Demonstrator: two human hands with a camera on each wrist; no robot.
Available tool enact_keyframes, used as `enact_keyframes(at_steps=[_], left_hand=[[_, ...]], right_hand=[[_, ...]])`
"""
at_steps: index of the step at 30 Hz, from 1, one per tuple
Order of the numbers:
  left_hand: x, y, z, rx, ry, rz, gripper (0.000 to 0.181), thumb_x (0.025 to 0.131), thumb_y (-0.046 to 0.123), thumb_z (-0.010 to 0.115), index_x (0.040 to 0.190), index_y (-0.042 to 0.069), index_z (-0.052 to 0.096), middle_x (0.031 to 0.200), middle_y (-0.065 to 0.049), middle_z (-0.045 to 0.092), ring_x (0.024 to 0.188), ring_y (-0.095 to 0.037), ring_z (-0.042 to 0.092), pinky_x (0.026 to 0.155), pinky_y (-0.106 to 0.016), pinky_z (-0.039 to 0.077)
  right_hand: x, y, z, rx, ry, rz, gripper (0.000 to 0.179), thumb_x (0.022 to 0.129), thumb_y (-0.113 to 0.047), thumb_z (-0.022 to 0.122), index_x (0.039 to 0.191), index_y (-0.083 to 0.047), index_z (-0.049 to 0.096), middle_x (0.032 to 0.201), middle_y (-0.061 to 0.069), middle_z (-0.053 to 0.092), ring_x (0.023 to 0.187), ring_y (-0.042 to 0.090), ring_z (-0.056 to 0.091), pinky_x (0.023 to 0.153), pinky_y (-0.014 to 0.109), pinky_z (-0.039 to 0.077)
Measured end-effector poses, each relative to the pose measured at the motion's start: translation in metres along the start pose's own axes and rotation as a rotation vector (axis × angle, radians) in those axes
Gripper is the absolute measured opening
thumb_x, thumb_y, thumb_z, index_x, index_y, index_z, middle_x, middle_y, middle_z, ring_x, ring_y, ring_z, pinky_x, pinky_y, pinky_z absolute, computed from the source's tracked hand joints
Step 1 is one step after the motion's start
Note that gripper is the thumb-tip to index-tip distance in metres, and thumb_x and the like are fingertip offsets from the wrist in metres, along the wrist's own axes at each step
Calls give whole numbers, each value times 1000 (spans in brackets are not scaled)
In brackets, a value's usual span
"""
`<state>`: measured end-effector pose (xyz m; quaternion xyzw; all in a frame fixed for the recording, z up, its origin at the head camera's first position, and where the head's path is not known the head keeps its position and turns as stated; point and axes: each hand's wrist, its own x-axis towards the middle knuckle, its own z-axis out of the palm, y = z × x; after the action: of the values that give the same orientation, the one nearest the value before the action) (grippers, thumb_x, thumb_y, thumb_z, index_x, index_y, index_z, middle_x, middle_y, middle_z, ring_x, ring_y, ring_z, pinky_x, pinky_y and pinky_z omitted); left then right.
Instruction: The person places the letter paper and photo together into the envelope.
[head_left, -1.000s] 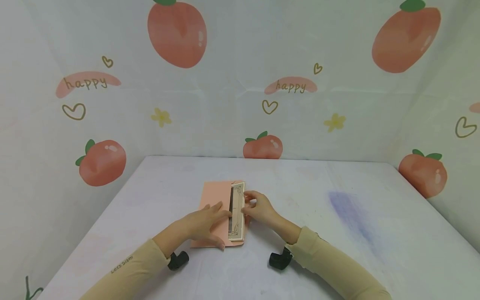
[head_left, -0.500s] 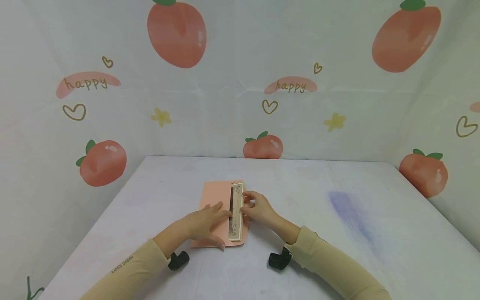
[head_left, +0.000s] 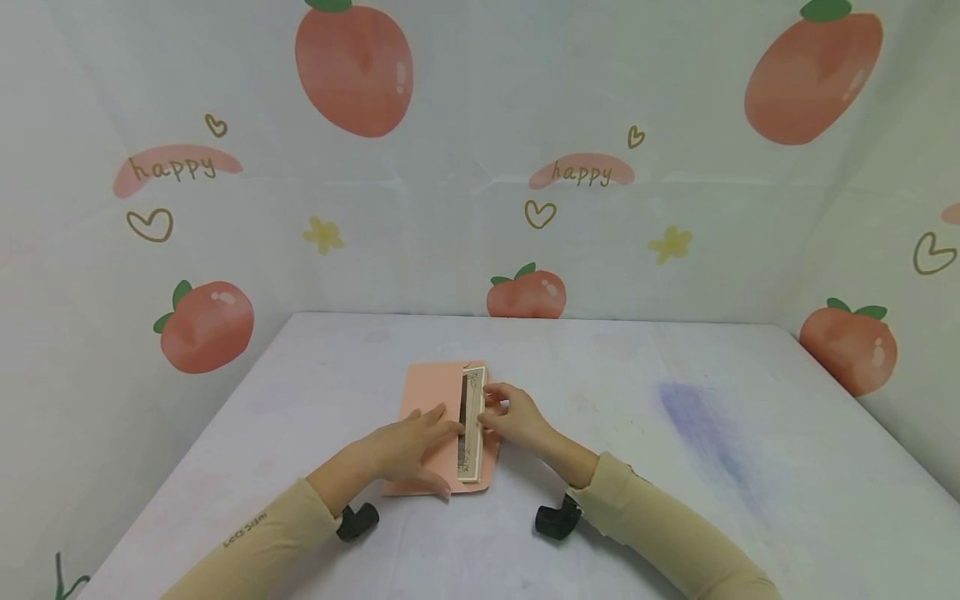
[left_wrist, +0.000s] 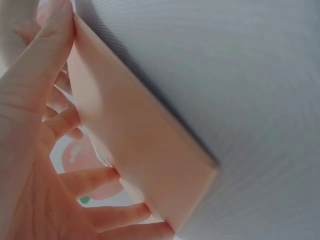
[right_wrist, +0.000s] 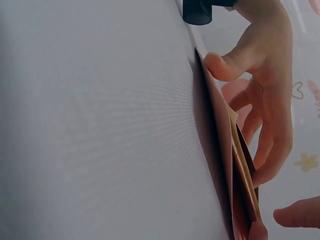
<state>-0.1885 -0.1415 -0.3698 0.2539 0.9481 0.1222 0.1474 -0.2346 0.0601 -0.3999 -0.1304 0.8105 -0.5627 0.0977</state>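
Note:
A salmon-pink envelope (head_left: pixel 435 383) lies flat on the table, its opening towards the right. From the opening sticks a cream card (head_left: pixel 472 454) with an ornate printed border and a dark strip along its visible left part; the rest is hidden inside. My left hand (head_left: pixel 408 450) rests spread on the envelope, and the left wrist view shows its thumb and fingers along the envelope's (left_wrist: pixel 135 125) edges. At the card's outer edge, my right hand (head_left: pixel 525 417) pinches between thumb and fingers. The right wrist view shows the card (right_wrist: pixel 245 165) edge-on between the envelope's layers.
Both wrists carry black camera mounts, one below the left wrist (head_left: pixel 357 522) and one below the right (head_left: pixel 558 520). The white table (head_left: pixel 637 367) has a bluish smudge on its right side. Behind it hangs a fruit-printed curtain (head_left: pixel 450 225).
The card has slid slightly left, deeper into the envelope, so a narrower strip shows. My right hand has moved left with it, while my left hand stays in place.

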Motion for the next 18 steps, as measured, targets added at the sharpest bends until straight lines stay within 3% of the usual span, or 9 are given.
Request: enact_keyframes(at_steps=[10, 18], left_hand=[[0, -1, 1, 2, 0, 0, 86, 66, 59, 73, 137, 24, 42, 152, -22, 26, 130, -56, 31, 95, -64, 40], [0, -1, 0, 5, 0, 0, 85, 66, 60, 73, 137, 24, 41, 152, -22, 26, 130, -57, 31, 93, -64, 41]], right_hand=[[1, -1, 2, 12, -12, 2, 49, 81, 2, 61, 128, 8, 47, 113, 23, 56, 75, 15, 64, 60, 30, 57], [2, -2, 4, -53, 5, -32, 50, 78, 3, 63, 126, 8, 49, 111, 22, 59, 68, 7, 56, 55, 25, 53]])
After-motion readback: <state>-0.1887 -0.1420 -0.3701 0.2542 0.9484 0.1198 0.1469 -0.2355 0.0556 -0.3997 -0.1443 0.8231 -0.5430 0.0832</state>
